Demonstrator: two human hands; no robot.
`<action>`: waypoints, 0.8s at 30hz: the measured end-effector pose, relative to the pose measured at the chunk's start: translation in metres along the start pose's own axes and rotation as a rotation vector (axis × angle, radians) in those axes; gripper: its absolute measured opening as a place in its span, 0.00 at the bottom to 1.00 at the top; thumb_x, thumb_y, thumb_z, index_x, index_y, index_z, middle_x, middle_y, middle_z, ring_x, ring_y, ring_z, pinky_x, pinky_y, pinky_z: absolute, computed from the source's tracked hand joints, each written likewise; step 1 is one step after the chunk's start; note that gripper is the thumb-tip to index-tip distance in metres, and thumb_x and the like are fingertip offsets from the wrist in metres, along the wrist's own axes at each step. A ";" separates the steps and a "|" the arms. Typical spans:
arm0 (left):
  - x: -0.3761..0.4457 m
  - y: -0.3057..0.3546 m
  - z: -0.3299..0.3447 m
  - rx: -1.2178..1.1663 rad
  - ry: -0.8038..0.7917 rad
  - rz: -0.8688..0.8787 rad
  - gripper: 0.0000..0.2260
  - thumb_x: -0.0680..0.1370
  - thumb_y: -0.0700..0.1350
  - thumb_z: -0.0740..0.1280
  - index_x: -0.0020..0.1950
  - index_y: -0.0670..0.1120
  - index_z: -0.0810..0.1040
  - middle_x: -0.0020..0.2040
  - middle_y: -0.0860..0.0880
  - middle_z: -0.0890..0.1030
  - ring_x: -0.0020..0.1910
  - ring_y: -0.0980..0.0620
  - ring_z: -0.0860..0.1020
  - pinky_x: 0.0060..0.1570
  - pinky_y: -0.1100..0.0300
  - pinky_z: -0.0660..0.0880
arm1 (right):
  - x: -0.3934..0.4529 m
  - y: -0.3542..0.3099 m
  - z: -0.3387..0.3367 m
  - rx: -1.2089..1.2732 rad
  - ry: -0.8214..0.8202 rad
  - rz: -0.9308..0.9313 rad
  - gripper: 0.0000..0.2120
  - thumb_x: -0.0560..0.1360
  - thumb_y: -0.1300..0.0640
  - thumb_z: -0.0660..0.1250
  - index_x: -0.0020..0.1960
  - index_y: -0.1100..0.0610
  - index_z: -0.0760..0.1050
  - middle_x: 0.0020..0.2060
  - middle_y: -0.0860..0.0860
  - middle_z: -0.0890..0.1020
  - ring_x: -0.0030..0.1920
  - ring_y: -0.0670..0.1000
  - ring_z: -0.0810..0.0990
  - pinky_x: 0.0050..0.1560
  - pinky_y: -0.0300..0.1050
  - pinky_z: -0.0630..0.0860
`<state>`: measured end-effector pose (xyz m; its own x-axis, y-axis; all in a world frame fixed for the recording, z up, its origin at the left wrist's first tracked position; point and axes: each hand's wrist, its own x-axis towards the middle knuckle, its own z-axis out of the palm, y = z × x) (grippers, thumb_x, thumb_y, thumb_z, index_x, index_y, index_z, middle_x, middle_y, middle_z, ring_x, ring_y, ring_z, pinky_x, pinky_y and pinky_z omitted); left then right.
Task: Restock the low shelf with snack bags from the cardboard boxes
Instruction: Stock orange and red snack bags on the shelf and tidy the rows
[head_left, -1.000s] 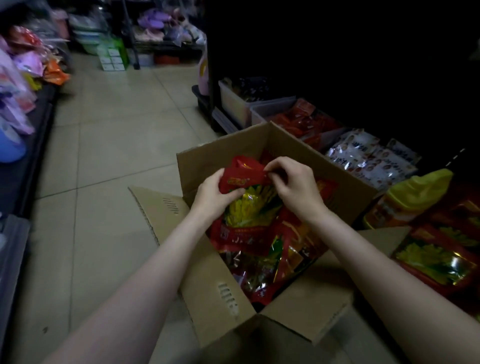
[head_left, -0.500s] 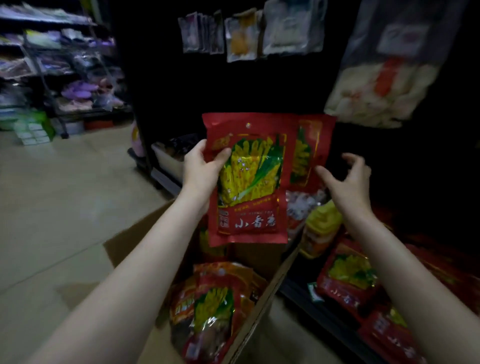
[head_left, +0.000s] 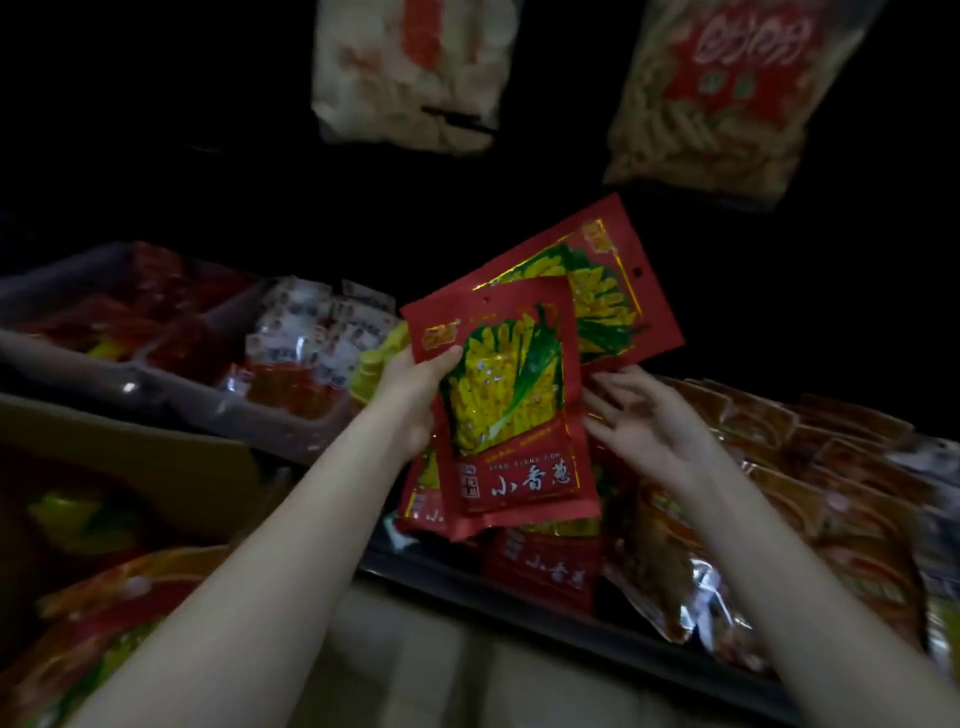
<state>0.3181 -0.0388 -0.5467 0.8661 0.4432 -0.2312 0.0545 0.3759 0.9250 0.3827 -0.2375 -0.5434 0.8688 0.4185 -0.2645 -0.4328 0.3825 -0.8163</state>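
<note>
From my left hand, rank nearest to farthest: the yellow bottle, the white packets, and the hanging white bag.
From the left hand:
1. Yellow bottle, just left of it, partly hidden behind it.
2. White packets, farther left on the shelf.
3. Hanging white bag, high above.

Two pale hanging packs show against the dark above: a white one (head_left: 410, 67) to the left and a red-labelled one (head_left: 711, 88) to the right. Below left stands a grey plastic bin (head_left: 171, 395), with a yellow bottle (head_left: 371, 371) just beside it. Pale floor (head_left: 415, 670) lies at the bottom.
</note>
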 end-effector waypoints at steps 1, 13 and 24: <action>0.005 -0.012 -0.001 0.030 -0.039 -0.060 0.05 0.78 0.40 0.64 0.52 0.46 0.77 0.51 0.45 0.81 0.52 0.45 0.78 0.57 0.47 0.73 | 0.004 0.002 -0.005 -0.013 0.042 -0.011 0.09 0.69 0.65 0.67 0.39 0.53 0.71 0.42 0.50 0.79 0.48 0.53 0.77 0.49 0.48 0.76; 0.078 -0.069 -0.044 0.262 0.111 -0.042 0.10 0.80 0.45 0.61 0.58 0.44 0.75 0.52 0.44 0.80 0.44 0.50 0.78 0.40 0.56 0.75 | 0.062 0.045 -0.038 -0.406 0.454 -0.382 0.07 0.79 0.62 0.60 0.51 0.52 0.73 0.41 0.47 0.79 0.40 0.43 0.77 0.31 0.33 0.71; 0.068 -0.154 -0.030 1.328 0.030 0.280 0.37 0.80 0.45 0.62 0.76 0.43 0.37 0.76 0.36 0.40 0.75 0.38 0.44 0.74 0.49 0.49 | 0.083 0.093 -0.052 -0.408 0.523 -0.405 0.10 0.78 0.62 0.61 0.42 0.49 0.74 0.44 0.52 0.80 0.46 0.52 0.80 0.54 0.52 0.78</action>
<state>0.3537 -0.0420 -0.7140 0.9168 0.3987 0.0208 0.3285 -0.7829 0.5283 0.4273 -0.2100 -0.6684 0.9848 -0.1708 -0.0300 -0.0223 0.0470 -0.9986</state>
